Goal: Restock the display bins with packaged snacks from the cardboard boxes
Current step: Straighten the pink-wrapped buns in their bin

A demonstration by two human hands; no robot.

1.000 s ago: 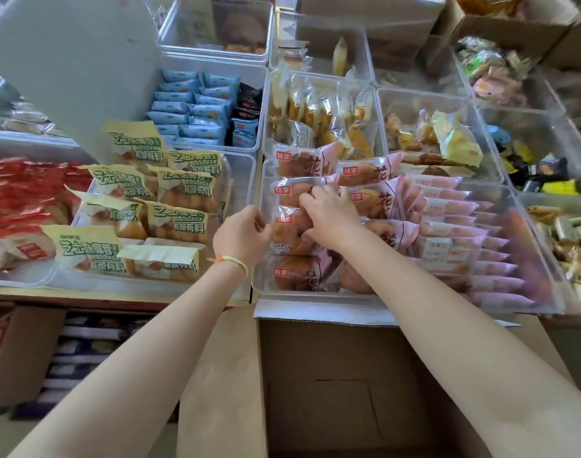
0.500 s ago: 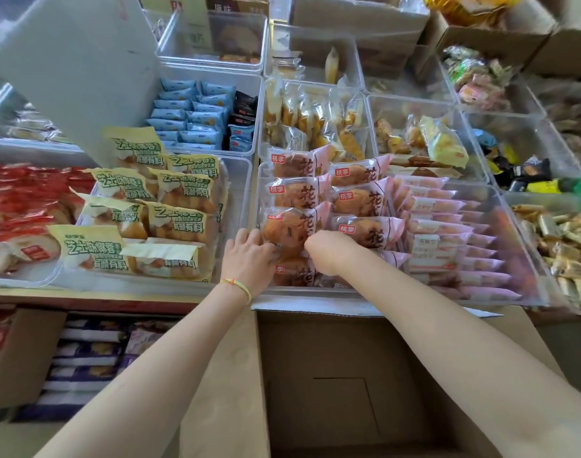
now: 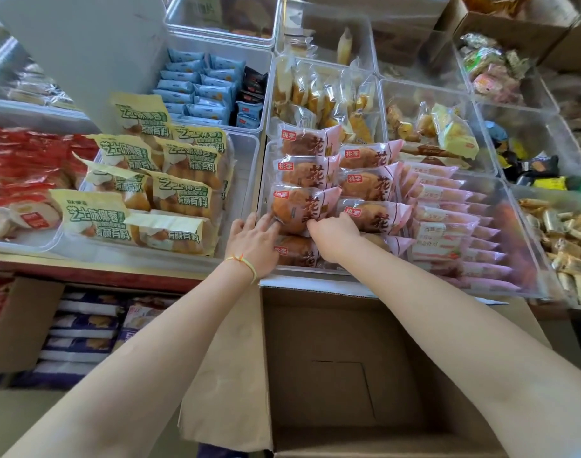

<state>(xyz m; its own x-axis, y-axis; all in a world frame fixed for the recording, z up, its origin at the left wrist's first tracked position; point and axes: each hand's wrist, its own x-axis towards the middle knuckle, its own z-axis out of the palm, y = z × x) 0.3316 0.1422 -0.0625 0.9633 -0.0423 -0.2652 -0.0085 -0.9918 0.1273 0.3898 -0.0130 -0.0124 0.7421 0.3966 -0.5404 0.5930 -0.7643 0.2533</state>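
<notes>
An open cardboard box (image 3: 348,375) sits directly below both forearms. Beyond the hands, a clear display bin (image 3: 527,246) holds rows of pink-wrapped pastry packets, each lying with its long axis running left to right. The left hand (image 3: 254,241) rests with straight, relaxed fingers against the left end of one pastry packet (image 3: 302,206). The right hand (image 3: 332,238) curls its fingers onto that packet's right edge, pinching it.

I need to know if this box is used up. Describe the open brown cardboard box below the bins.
The open brown cardboard box sits directly below the clear plastic bin of pink-wrapped buns, flaps folded outward. Its plain brown interior shows only a bare bottom panel with a cut outline; no packets visible inside. Both forearms pass above it; neither visibly touches it.
</notes>
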